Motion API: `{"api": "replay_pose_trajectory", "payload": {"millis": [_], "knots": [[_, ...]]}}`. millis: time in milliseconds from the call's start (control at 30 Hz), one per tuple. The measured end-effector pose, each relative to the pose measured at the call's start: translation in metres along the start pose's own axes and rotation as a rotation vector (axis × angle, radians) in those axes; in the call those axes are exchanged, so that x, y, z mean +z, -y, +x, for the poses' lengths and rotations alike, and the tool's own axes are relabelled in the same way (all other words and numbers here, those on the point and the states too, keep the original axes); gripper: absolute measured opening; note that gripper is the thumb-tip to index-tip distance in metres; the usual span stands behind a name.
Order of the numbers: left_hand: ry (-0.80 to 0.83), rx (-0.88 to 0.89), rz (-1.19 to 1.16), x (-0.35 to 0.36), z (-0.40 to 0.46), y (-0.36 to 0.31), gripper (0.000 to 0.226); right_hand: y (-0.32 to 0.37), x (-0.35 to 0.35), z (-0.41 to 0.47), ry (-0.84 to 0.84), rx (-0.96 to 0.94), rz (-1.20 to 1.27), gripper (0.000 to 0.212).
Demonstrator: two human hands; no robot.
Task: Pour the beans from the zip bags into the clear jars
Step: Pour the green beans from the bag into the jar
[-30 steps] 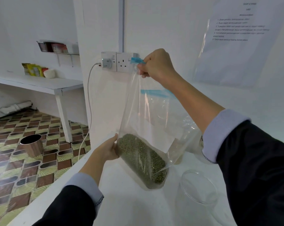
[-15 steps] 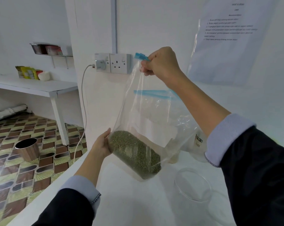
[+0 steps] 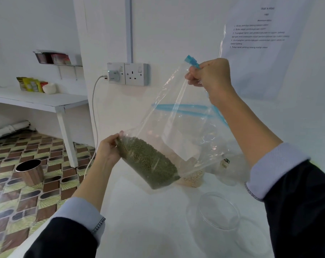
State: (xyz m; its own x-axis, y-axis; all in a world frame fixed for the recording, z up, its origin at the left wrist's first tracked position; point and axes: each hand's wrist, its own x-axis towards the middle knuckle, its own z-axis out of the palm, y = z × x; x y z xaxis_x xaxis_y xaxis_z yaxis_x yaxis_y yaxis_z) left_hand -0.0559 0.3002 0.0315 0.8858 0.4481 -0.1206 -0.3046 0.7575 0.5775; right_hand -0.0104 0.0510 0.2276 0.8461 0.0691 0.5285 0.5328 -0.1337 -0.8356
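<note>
The zip bag [image 3: 178, 127] was held in the air above the white counter [image 3: 139, 211], tilted, its top corner up at the right and its bottom corner low at the centre. The right hand [image 3: 210, 77] was clenched on the top edge of the bag beside the blue zip slider [image 3: 191, 61], fingers curled round the plastic. The left hand [image 3: 109, 151] gripped the lower left edge of the bag — thumb on the near face, the other fingers hidden behind it. The green beans [image 3: 148, 162] lay heaped in the bottom of the bag, running from the left hand down to the low corner. The blue zip strip [image 3: 186, 108] crossed the upper part of the bag; whether it was parted could not be told.

A clear jar [image 3: 219, 213] stood on the counter below and right of the bag, mouth uncovered, well apart from the low corner. Behind the bag, seen through the plastic, sat a second container with pale grains [image 3: 192, 180] — its form was unclear.

On the wall: a double socket [image 3: 128, 73] with a plugged-in charger and white cable [image 3: 94, 116], and a printed sheet [image 3: 260, 28], text too blurred to read.
</note>
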Motion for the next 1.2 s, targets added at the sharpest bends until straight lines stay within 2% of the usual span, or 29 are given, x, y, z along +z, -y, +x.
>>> {"api": "replay_pose_trajectory", "payload": {"millis": [267, 467, 600, 800, 867, 933, 1067, 1133, 1200], "knots": [[0.053, 0.088, 0.02, 0.025, 0.004, -0.028, 0.014, -0.004, -0.023, -0.005, -0.035, -0.042, 0.09, 0.023], [0.111, 0.118, 0.058, 0.039, 0.002, -0.041, 0.023, -0.003, -0.041, -0.019, 0.05, -0.125, 0.147, 0.004], [0.133, 0.196, 0.133, 0.044, 0.0, -0.052, 0.024, 0.003, -0.048, -0.028, 0.06, -0.156, 0.123, 0.006], [0.191, 0.225, 0.217, 0.052, -0.007, -0.062, 0.027, 0.002, -0.056, -0.042, 0.032, -0.052, 0.234, 0.012], [0.192, 0.218, 0.232, 0.054, -0.008, -0.065, 0.037, 0.003, -0.059, -0.046, 0.008, -0.007, 0.283, 0.026], [0.189, 0.214, 0.248, 0.058, -0.01, -0.068, 0.036, 0.004, -0.063, -0.05, -0.032, 0.027, 0.343, 0.035], [0.174, 0.247, 0.351, 0.067, -0.015, -0.069, 0.022, 0.0, -0.065, -0.056, -0.14, 0.075, 0.397, 0.017], [0.176, 0.26, 0.369, 0.067, -0.018, -0.07, 0.029, -0.001, -0.068, -0.059, -0.159, 0.097, 0.412, 0.014], [0.194, 0.26, 0.384, 0.064, -0.02, -0.072, 0.049, -0.001, -0.071, -0.062, -0.148, 0.116, 0.429, 0.011]]}}
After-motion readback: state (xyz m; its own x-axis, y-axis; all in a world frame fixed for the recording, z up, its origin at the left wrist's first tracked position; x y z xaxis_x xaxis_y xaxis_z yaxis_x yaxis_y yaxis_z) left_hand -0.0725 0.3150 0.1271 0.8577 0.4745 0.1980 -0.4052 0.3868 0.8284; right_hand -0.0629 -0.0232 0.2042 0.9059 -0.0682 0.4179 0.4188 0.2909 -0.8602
